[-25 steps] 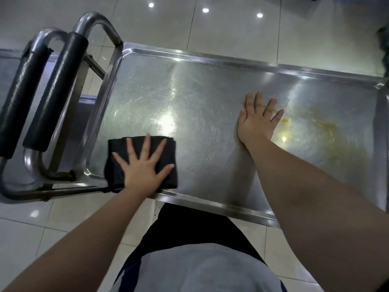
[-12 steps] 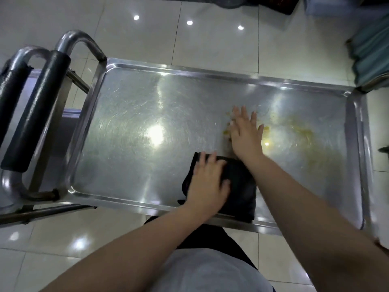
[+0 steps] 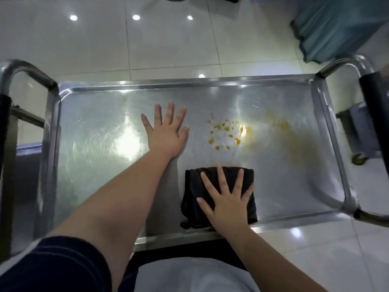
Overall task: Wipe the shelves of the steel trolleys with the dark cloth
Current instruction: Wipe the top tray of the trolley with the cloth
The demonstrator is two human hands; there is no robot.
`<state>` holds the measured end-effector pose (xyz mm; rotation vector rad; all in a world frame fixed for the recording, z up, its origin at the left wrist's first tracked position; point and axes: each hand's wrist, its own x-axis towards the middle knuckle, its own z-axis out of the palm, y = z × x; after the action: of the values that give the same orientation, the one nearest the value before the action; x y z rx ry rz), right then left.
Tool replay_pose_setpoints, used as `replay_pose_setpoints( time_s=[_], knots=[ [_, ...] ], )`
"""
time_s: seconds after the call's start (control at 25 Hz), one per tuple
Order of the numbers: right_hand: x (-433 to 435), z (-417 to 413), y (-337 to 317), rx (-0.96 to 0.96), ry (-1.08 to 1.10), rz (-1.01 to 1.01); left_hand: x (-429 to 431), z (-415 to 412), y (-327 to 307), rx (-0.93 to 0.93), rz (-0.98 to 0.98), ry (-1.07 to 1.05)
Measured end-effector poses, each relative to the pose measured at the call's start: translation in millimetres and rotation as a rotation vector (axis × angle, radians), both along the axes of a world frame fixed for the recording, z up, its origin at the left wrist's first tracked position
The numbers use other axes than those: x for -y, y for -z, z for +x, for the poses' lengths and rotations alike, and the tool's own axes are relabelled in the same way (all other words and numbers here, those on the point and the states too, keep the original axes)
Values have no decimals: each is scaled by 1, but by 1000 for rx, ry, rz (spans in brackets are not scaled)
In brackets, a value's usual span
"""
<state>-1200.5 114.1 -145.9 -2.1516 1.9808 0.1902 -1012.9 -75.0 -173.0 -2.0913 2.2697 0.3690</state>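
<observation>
Swapped the dark cloth (image 3: pixel 191 186) since half a second ago from under the left hand (image 3: pixel 166 133) to under the right hand (image 3: pixel 228 204), now by the front rim of the trolley shelf (image 3: pixel 94 133). Presses both hands flat with fingers spread, the right on the cloth and the left on bare steel farther back, beside orange spatters (image 3: pixel 226 131).

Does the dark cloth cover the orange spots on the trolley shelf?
No, the dark cloth lies near the front rim under the right hand, and the orange spots lie bare beyond it.
</observation>
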Motion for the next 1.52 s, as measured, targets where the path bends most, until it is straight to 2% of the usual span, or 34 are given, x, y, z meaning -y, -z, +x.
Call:
replay_pose_setpoints(
  time_s=[0.12, 0.4, 0.48, 0.6, 0.72, 0.8, 0.92, 1.08, 1.24, 1.36, 1.44, 1.52],
  knots=[
    [1, 8, 9, -37, 53, 19, -1, 4, 8, -33, -45, -3],
    [11, 2, 13, -26, 24, 53, -2, 0, 10, -61, -107, -12],
    [52, -7, 13, -20, 64, 3, -1, 1, 10, -63, -120, -10],
    [162, -22, 19, -22, 122, -20, -1, 0, 8, -61, -114, -21],
    [263, -19, 23, -38, 106, 27, 3, -2, 5, -10, -92, -29],
    [290, -16, 23, -25, 84, 60, 12, -5, 4, 13, -64, -40],
    [263, -26, 23, -18, 29, 40, 19, -8, 4, 24, -40, -51],
    [136, -56, 21, 9, -91, -5, 17, -8, 2, 32, -24, -49],
    [26, -70, 17, -13, -171, 64, 11, -8, 2, 46, -32, -52],
    [56, -65, 15, 17, -202, 30, 7, -4, 2, 34, -51, -42],
    [124, -58, 16, 20, -103, -42, 6, -3, 1, 17, -49, -36],
    [203, -49, 17, -3, -6, -26, 4, -2, 0, 9, -46, -30]
  ],
)
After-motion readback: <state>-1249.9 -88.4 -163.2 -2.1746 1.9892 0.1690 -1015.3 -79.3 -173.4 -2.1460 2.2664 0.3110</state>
